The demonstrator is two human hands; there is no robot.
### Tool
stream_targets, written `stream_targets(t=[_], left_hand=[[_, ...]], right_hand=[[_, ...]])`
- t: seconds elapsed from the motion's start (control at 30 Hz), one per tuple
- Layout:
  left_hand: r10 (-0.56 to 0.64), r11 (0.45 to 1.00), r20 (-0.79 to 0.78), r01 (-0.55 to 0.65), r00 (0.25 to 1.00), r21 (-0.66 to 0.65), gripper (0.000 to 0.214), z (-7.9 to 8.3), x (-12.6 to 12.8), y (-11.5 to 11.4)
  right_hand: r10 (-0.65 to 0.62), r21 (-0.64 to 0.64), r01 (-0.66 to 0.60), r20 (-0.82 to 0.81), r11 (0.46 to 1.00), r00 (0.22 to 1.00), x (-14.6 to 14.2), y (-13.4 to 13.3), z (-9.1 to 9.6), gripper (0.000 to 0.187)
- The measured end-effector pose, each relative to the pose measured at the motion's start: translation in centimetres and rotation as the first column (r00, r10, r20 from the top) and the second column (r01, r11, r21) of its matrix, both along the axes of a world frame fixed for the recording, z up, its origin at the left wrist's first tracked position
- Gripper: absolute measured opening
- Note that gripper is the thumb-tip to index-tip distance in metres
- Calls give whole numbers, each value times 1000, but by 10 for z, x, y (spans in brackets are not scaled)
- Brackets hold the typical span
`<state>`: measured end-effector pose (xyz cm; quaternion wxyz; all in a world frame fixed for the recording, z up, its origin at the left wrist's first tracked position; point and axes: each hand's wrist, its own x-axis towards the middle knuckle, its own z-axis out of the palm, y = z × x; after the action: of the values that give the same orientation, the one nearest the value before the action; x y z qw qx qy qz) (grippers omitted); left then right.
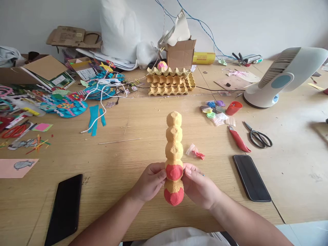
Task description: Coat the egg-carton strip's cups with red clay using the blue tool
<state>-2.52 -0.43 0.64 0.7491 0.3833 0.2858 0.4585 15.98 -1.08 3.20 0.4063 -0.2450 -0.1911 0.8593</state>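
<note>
A strip of yellow egg carton cups [174, 136] points away from me in the middle of the view, its rounded bottoms facing up. Red clay [174, 172] covers much of its two nearest cups; the farther cups are plain yellow. My left hand [151, 181] pinches the strip's left edge beside the upper red cup. On the opposite edge, my right hand [201, 184] grips it between thumb and fingers. Just beyond my right hand lies a small clear bag with red clay [196, 152] on the table.
Stacked egg cartons [169, 85] stand at the back. To the right are clay packets [214, 111], a red cup [233, 108], a red-handled cutter [239, 139], scissors [258, 135], a phone [252, 177] and a fan [279, 77]. Another phone [65, 205] lies left, near blue paper strips [93, 119] and crafts.
</note>
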Motion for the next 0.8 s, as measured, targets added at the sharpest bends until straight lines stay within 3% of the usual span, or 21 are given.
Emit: stream_targets(t=[0.1,0.2,0.4,0.53,0.8], left_hand=[[-51,992,-45,56,998,115,25,1,-3,4],[-74,988,-62,82,995,133,22,2,-5,5],[-161,983,60,165,985,-75,43,8,-6,3],[-168,972,17,168,986,-166,39,8,-5,2],[-70,916,40,80,997,-393,21,3,3,-2]], right_hand=[[23,-39,-24,-18,999,1000,1,0,1,26],[19,-60,-20,-12,998,1000,1,0,2,26],[15,-39,-11,86,999,996,5,3,0,29],[8,-26,-3,207,1000,978,7,7,-1,29],[57,-75,-42,211,996,976,3,8,-7,27]])
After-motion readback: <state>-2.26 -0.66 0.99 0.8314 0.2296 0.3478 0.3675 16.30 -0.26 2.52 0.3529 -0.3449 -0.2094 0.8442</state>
